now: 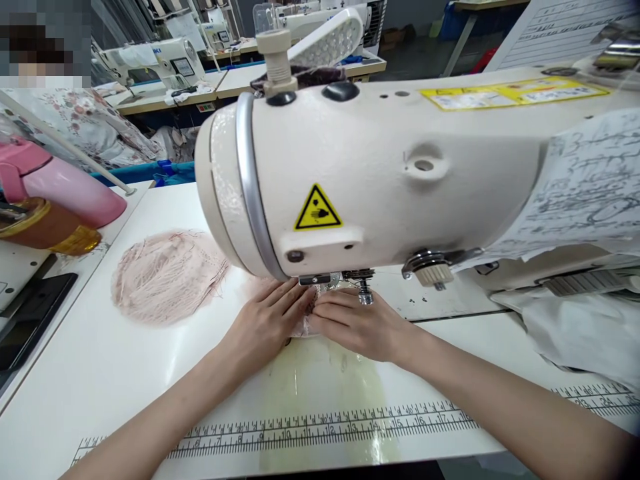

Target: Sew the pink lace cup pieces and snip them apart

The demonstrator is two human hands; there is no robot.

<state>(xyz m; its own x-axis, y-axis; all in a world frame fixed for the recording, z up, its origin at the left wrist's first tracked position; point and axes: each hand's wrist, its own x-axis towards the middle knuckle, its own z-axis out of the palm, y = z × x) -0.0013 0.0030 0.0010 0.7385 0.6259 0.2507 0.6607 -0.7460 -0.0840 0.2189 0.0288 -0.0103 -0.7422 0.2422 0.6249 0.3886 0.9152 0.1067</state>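
Under the head of a white sewing machine [370, 173], both my hands rest on a small piece of pale pink fabric [304, 327]. My left hand [267, 317] lies on it with fingers stretched forward, left of the needle area. On the other side, my right hand [357, 323] has its fingers pressed together at the fabric's edge, close to my left fingertips. The machine head hides the needle and part of the cloth. A round pile of pale pink, frayed-edged fabric pieces [167, 277] lies on the table to the left.
A ruler strip [310, 430] runs along the table's front. At left are a pink bottle [75, 187], an amber container [55, 230] and a black phone [35, 320]. White fabric [575, 327] lies at right. Behind, a person [75, 127] sits near other sewing machines [150, 63].
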